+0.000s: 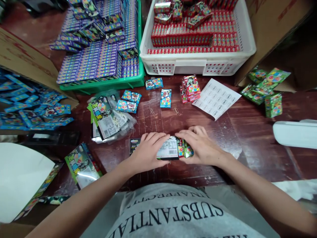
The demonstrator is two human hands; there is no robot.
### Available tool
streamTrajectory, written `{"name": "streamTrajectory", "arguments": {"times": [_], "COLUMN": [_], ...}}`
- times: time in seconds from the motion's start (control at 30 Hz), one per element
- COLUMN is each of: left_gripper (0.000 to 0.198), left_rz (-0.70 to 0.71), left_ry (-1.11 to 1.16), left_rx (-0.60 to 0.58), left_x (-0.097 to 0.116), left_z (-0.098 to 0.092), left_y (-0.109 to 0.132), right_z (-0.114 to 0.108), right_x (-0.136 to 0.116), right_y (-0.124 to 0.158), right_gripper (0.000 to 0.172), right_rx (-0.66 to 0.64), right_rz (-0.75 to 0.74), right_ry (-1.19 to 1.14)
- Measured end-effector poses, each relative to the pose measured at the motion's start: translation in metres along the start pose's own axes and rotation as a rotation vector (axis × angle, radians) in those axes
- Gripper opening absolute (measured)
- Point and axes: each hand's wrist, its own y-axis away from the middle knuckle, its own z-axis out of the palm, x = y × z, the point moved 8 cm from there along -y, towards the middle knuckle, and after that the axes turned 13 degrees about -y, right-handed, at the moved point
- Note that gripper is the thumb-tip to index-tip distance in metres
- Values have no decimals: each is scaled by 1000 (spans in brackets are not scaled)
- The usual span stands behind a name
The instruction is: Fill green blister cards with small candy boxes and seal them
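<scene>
On the table in front of me lies a black and white printed sleeve. My left hand is closed over its left part, thumb along the near edge. At the sleeve's right end, my right hand grips small boxes, a red one and a green one, which stick out of the opening. The boxes' far ends are hidden inside the sleeve. Beyond my hands are a single blue box, a small stack of red boxes and a white sticker sheet.
A green crate of purple boxes and a white basket of red boxes stand at the back. Flat clear packages lie left. Green boxes sit right; blue packs fill a carton at left.
</scene>
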Motion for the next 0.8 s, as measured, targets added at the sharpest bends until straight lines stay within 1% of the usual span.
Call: {"name": "streamTrajectory", "arguments": {"times": [0.03,0.13,0.17,0.2,0.23,0.3,0.33,0.43,0.6,0.7,0.8], "left_gripper": [88,86,86,86,87,87,88,89,90,87,86], "left_rz": [-10,-31,-32,-32,-31,-32,-35,-38,-73,-105,-103], "left_ry": [-11,-18,-16,-14,-14,-14,-14,0,20,-13,-34], "left_rx": [6,11,5,-2,-8,-12,-9,6,55,92,100], "left_x": [1,3,3,3,3,2,2,4,13,15,17], "left_z": [2,3,2,2,2,1,1,2,3,-2,-4], "left_y": [0,-1,-1,0,0,0,0,-1,-5,-6,-7], "right_z": [2,2,-1,-5,-9,-20,-24,-29,-16,-12,-12], "right_x": [1,5,8,10,12,17,19,21,13,12,10], "right_y": [2,16,21,26,31,36,37,33,21,18,17], "right_gripper": [86,108,109,104,95,75,70,68,73,71,68], "right_rx": [-13,-73,-91,-104,-108,-88,-69,-29,-46,-54,-79], "right_rz": [8,17,12,3,-5,-21,-22,-19,-64,-42,-7], "right_ry": [-4,-47,-66,-84,-101,-119,-116,-91,-97,-26,69]}}
